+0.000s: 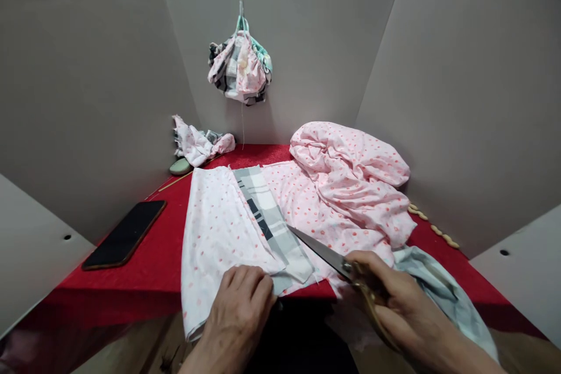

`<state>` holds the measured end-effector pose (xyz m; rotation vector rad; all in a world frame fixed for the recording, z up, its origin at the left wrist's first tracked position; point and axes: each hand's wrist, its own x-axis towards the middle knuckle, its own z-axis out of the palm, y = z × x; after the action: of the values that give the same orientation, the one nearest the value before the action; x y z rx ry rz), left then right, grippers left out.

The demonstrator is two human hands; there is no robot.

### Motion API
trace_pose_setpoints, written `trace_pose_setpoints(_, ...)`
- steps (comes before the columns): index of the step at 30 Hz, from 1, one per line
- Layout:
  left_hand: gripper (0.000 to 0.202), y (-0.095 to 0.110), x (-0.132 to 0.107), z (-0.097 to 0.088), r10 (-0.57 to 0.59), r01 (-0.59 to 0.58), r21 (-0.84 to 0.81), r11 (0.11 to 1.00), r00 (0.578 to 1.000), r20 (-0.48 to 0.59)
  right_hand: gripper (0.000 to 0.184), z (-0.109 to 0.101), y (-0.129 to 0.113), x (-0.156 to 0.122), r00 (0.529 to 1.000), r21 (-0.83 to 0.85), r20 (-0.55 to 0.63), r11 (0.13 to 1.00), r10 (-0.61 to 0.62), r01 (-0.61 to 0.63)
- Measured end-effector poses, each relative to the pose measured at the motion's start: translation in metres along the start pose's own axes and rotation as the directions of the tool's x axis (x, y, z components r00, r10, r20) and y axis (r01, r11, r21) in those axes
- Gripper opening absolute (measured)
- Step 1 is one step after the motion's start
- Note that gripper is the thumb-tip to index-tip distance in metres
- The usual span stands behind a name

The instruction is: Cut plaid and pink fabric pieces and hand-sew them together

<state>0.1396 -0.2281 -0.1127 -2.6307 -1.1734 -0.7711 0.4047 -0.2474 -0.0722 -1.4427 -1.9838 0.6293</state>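
Observation:
My right hand (403, 298) grips scissors (322, 252) by their gold-coloured handles. Their dark blades look closed together and point left, the tip at the edge of a grey, white and black plaid strip (267, 204). My left hand (241, 310) is curled over the near edge of a folded pale pink dotted cloth (214, 216); its thumb is hidden. This cloth lies on the left part of the plaid strip. Beneath and to the right spreads a larger pink dotted cloth (333, 204), heaped up at the back right.
A black phone (127, 234) lies on the red table cover (162, 257). Fabric scraps (199, 143) and a pale oval object (180, 166) sit at the back left. A gathered cloth bundle (241, 67) hangs from a hook. Grey panels (280, 23) enclose the table; plaid cloth (442, 280) drapes off the right front.

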Motion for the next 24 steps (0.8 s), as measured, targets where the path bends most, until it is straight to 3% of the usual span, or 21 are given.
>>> trace_pose_setpoints(3,0.016,-0.002,-0.002,0.007,0.046,-0.044,-0.081,0.996,0.999,0.020,0.015,0.014,-0.014,0.022,0.995,0.096,0.100,0.995,0.029,-0.039)
trace_pose_setpoints(7,0.021,-0.005,-0.006,0.010,0.051,-0.047,-0.147,0.988,0.998,0.022,0.022,0.034,-0.018,0.043,0.991,0.055,0.111,0.995,0.078,-0.085)
trace_pose_setpoints(13,0.019,-0.009,-0.009,0.011,0.096,-0.091,-0.126,0.988,0.995,0.037,0.021,0.049,-0.021,0.049,0.972,0.171,0.204,0.974,0.113,-0.149)
trace_pose_setpoints(16,0.019,-0.009,-0.010,0.009,0.094,-0.089,-0.093,0.992,0.995,0.046,0.018,0.040,-0.019,0.040,0.960,0.202,0.243,0.961,0.138,-0.189)
trace_pose_setpoints(19,0.017,-0.004,-0.010,0.004,0.068,-0.060,-0.074,0.995,0.992,0.107,0.008,0.022,-0.013,0.030,0.954,0.131,0.262,0.974,0.145,-0.184)
trace_pose_setpoints(21,0.013,0.000,-0.006,0.000,0.070,-0.058,-0.099,0.993,0.990,0.122,0.005,0.005,-0.007,0.030,0.970,0.041,0.207,0.989,0.131,-0.143)
trace_pose_setpoints(24,0.020,0.001,0.012,-0.003,0.071,-0.062,-0.133,0.989,0.995,0.069,0.010,-0.019,0.001,0.052,0.996,-0.151,0.017,0.985,0.084,-0.080)
